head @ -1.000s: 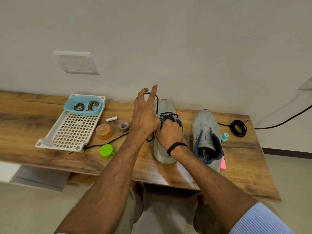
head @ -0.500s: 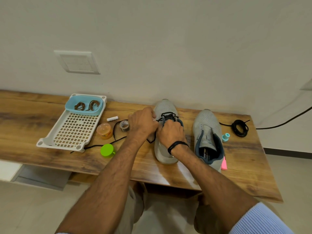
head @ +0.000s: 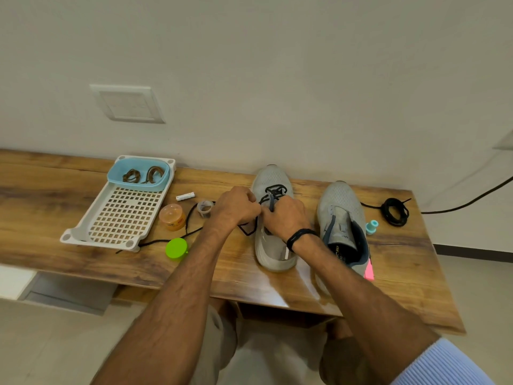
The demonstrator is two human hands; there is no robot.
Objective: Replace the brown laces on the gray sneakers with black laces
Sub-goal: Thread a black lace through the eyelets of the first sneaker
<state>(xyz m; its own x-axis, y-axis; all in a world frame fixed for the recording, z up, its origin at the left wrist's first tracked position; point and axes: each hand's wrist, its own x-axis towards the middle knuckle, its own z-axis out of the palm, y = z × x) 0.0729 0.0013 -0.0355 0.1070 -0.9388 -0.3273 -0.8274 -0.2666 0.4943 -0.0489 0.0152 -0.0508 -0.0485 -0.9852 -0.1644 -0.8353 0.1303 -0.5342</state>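
Left gray sneaker (head: pixel 273 245) partly black-laced (head: pixel 273 191); right sneaker (head: pixel 342 218) unlaced; brown laces (head: pixel 141 175) binned

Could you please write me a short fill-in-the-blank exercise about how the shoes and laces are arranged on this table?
1. The brown laces lie in the ____ tub on the white tray.
2. Both hands, left hand and right hand, work at the black lace on the left sneaker, while the right sneaker has ____ lace.
3. The coiled black lace lies to the ____ of the right sneaker.

Missing words: blue; no; right
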